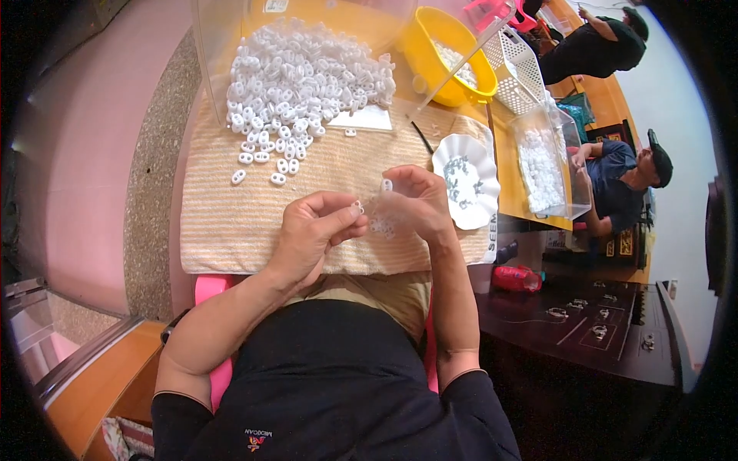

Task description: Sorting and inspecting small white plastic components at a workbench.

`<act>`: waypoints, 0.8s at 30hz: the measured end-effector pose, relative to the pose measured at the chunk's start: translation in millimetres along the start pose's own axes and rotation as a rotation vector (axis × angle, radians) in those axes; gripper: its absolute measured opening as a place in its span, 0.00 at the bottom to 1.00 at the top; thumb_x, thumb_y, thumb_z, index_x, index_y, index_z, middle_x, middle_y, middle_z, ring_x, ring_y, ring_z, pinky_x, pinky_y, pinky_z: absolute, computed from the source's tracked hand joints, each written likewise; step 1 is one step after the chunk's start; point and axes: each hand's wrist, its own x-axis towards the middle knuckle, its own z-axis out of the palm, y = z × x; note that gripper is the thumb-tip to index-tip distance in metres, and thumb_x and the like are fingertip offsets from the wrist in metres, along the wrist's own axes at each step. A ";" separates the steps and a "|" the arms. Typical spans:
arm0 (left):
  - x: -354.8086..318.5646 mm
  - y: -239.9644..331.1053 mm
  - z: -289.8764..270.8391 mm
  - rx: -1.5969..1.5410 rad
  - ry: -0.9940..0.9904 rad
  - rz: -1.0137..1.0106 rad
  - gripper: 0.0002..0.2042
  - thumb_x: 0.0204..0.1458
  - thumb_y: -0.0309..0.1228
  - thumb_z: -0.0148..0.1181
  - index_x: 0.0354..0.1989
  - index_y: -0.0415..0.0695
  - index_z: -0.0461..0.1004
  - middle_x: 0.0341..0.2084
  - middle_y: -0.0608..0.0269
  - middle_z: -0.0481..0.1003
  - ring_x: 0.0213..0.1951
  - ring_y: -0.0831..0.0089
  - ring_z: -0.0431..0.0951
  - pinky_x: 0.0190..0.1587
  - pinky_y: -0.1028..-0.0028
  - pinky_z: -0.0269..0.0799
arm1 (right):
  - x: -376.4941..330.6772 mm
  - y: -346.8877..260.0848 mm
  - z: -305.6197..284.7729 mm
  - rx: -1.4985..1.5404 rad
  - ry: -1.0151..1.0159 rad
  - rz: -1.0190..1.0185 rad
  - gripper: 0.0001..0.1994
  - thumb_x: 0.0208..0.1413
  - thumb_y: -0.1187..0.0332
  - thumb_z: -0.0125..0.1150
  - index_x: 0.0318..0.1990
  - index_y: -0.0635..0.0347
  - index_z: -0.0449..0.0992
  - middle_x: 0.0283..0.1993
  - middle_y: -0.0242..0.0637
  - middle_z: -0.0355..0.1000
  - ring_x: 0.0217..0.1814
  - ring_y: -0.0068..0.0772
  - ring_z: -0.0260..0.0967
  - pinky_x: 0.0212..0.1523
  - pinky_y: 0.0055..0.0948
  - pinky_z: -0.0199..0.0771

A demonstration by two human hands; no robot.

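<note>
My left hand (315, 230) pinches one small white plastic piece (358, 207) between thumb and fingertips. Just to its right, my right hand (415, 201) grips a small clear plastic bag (382, 217) with a few white pieces in it, and one more white piece (387, 184) sits at its fingertips. Both hands hover over a beige striped towel (231, 223). A big heap of the same white pieces (307, 77) lies at the towel's far end, with some loose ones (265, 161) spilling toward me.
A clear plastic sheet (223, 46) stands behind the heap. To the right are a yellow bowl (430, 46), a white basket (519, 69), a white scalloped dish (469, 180) and a clear box of white pieces (542, 165). Two other people sit at the far right.
</note>
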 end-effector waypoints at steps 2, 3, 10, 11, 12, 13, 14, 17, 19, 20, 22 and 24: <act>0.3 0.3 -0.7 0.001 0.002 -0.007 0.07 0.54 0.21 0.59 0.40 0.36 0.74 0.32 0.58 0.77 0.34 0.71 0.79 0.40 0.72 0.79 | -2.5 -1.4 0.0 0.008 -0.023 0.011 0.15 0.49 0.81 0.66 0.45 0.69 0.73 0.34 0.36 0.75 0.32 0.24 0.75 0.35 0.23 0.79; 0.6 0.1 -0.8 -0.007 -0.003 -0.007 0.07 0.54 0.21 0.59 0.40 0.36 0.74 0.33 0.58 0.77 0.34 0.72 0.79 0.41 0.73 0.79 | -3.9 -1.6 0.1 0.015 -0.045 0.019 0.15 0.49 0.81 0.66 0.45 0.69 0.73 0.34 0.35 0.75 0.33 0.24 0.75 0.35 0.24 0.79; 0.7 1.2 -0.5 -0.023 -0.006 -0.021 0.07 0.54 0.21 0.59 0.40 0.37 0.74 0.35 0.59 0.77 0.34 0.74 0.79 0.41 0.74 0.79 | -7.3 1.0 1.8 0.011 -0.097 0.003 0.16 0.48 0.80 0.67 0.46 0.68 0.73 0.33 0.34 0.75 0.32 0.22 0.74 0.34 0.21 0.78; 0.8 1.3 -0.8 -0.023 -0.004 -0.023 0.07 0.54 0.21 0.59 0.40 0.37 0.74 0.35 0.59 0.77 0.34 0.74 0.79 0.41 0.74 0.79 | -7.3 1.9 1.7 0.009 -0.115 -0.013 0.16 0.49 0.79 0.67 0.46 0.68 0.73 0.33 0.34 0.75 0.31 0.22 0.74 0.33 0.21 0.78; 0.9 1.4 -1.2 -0.020 -0.006 -0.024 0.07 0.54 0.21 0.59 0.41 0.37 0.74 0.35 0.59 0.78 0.34 0.74 0.79 0.41 0.74 0.78 | -7.3 2.6 1.7 0.008 -0.132 -0.030 0.16 0.49 0.79 0.67 0.46 0.68 0.74 0.33 0.34 0.75 0.31 0.22 0.74 0.33 0.20 0.77; 0.9 1.5 -1.5 -0.017 -0.009 -0.026 0.07 0.54 0.21 0.59 0.41 0.37 0.74 0.35 0.59 0.78 0.34 0.74 0.79 0.41 0.75 0.78 | -7.7 1.9 2.7 0.009 -0.132 -0.028 0.16 0.49 0.79 0.67 0.46 0.68 0.74 0.33 0.34 0.75 0.31 0.22 0.74 0.33 0.20 0.77; 0.6 1.6 -1.4 -0.017 -0.007 -0.027 0.07 0.54 0.21 0.59 0.41 0.37 0.74 0.35 0.59 0.78 0.34 0.74 0.79 0.41 0.75 0.78 | -8.3 0.1 5.0 0.004 -0.136 -0.017 0.15 0.49 0.79 0.67 0.45 0.68 0.74 0.32 0.34 0.75 0.31 0.21 0.74 0.33 0.20 0.77; -0.7 2.7 0.3 -0.015 -0.011 -0.027 0.07 0.54 0.21 0.59 0.41 0.38 0.74 0.34 0.59 0.78 0.34 0.74 0.79 0.41 0.75 0.79 | -8.1 3.5 7.3 0.007 -0.146 -0.019 0.15 0.49 0.79 0.67 0.45 0.69 0.74 0.32 0.34 0.76 0.32 0.21 0.74 0.33 0.20 0.78; -1.4 3.1 1.6 -0.009 -0.014 -0.028 0.08 0.53 0.23 0.60 0.40 0.36 0.73 0.33 0.58 0.78 0.33 0.74 0.78 0.41 0.76 0.77 | -8.7 4.8 8.0 0.016 -0.151 -0.031 0.15 0.49 0.78 0.68 0.45 0.69 0.74 0.33 0.35 0.76 0.32 0.21 0.74 0.33 0.20 0.78; -1.3 2.8 1.3 -0.010 -0.012 -0.029 0.08 0.53 0.23 0.60 0.40 0.36 0.73 0.33 0.58 0.78 0.33 0.74 0.78 0.41 0.76 0.77 | -9.0 4.0 9.0 0.017 -0.150 -0.030 0.15 0.49 0.78 0.68 0.45 0.69 0.74 0.33 0.36 0.76 0.33 0.22 0.75 0.34 0.21 0.78; -0.9 2.4 0.9 -0.014 -0.011 -0.034 0.08 0.53 0.23 0.60 0.40 0.36 0.73 0.33 0.58 0.78 0.33 0.75 0.78 0.40 0.76 0.77 | -9.6 2.4 10.6 0.019 -0.149 -0.028 0.15 0.49 0.78 0.67 0.46 0.69 0.74 0.34 0.36 0.76 0.33 0.22 0.75 0.34 0.21 0.78; -0.8 2.3 0.9 -0.008 -0.009 -0.035 0.08 0.53 0.23 0.60 0.40 0.36 0.74 0.33 0.59 0.78 0.33 0.75 0.78 0.40 0.76 0.77 | -9.8 1.0 11.5 0.016 -0.158 -0.024 0.15 0.50 0.78 0.67 0.46 0.69 0.73 0.35 0.38 0.77 0.35 0.24 0.76 0.36 0.22 0.79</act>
